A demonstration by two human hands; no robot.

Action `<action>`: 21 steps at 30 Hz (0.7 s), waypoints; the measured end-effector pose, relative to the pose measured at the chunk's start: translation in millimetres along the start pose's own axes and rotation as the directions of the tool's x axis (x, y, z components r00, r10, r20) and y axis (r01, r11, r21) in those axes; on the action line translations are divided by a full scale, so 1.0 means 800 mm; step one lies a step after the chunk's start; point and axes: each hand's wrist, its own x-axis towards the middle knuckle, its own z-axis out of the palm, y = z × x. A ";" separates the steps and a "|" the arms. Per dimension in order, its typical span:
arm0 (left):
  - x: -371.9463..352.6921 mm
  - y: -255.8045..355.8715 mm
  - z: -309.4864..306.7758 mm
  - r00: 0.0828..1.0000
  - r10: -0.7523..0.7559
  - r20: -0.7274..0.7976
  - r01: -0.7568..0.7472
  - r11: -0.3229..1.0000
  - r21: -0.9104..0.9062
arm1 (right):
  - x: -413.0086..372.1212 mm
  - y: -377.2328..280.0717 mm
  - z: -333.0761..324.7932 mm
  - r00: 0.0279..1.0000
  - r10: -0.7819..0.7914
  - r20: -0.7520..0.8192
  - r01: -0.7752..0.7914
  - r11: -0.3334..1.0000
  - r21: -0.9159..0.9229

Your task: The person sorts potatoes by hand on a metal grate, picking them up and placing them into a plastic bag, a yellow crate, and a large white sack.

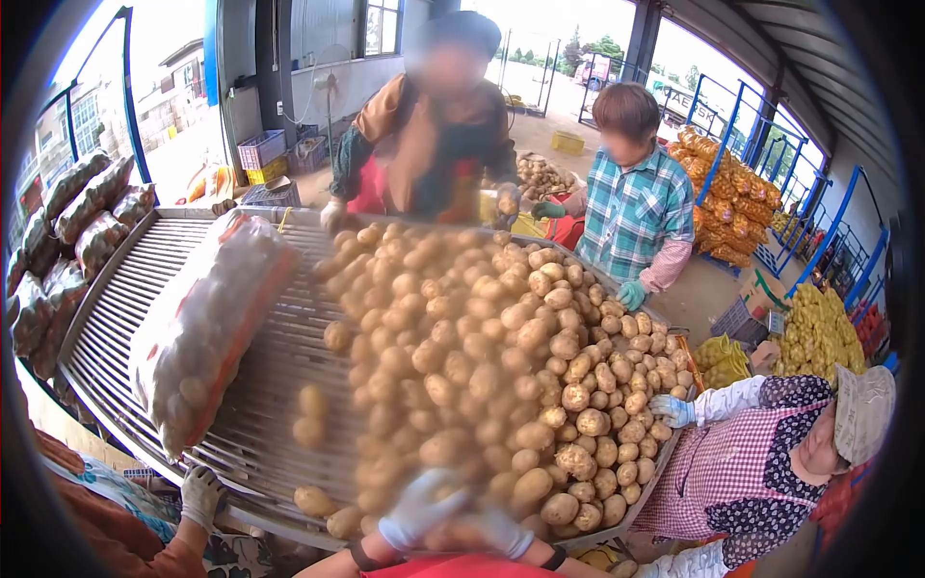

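My left hand [419, 511], in a pale glove, is at the near edge of a slatted sorting table [265, 438], its blurred fingers apart over the potatoes. Beside it my right hand [506, 532], gloved too, is low against the near edge and smeared by motion; I cannot tell whether it grips anything. Between both hands are a few blurred potatoes [460, 532]. A broad heap of potatoes [482, 356] spreads from the middle of the table to its right end. Loose potatoes [314, 501] lie left of my left hand.
A full mesh sack [207, 328] lies on the slats at left. Co-workers stand around the table; gloved hands rest at its left edge [202, 496], far side [632, 295] and right end [673, 411]. Stacked sacks [72, 250] stand at left, orange ones [727, 197] at back right.
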 end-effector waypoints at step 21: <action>-0.003 -0.022 -0.007 0.999 0.011 0.034 -0.010 0.999 -0.041 | 0.010 0.007 0.015 0.999 0.007 0.040 -0.020 0.943 0.333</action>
